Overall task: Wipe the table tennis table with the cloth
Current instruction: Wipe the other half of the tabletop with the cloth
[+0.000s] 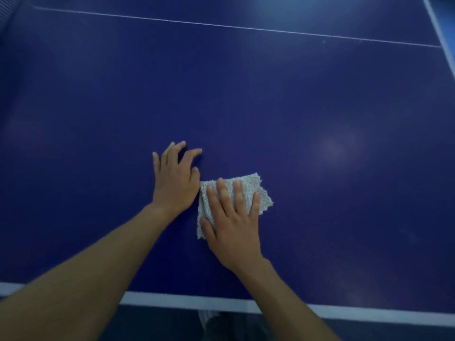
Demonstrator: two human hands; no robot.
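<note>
Head view, right hand (235, 232) half-covers cloth (250, 187)

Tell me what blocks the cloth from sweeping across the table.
Only the left hand, resting on the table beside the cloth, at its left edge. The right hand presses the cloth flat; ahead and to the right, nothing visible lies on the table.

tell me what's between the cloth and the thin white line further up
Nothing: only bare blue table between cloth and line, in the head view.
</note>
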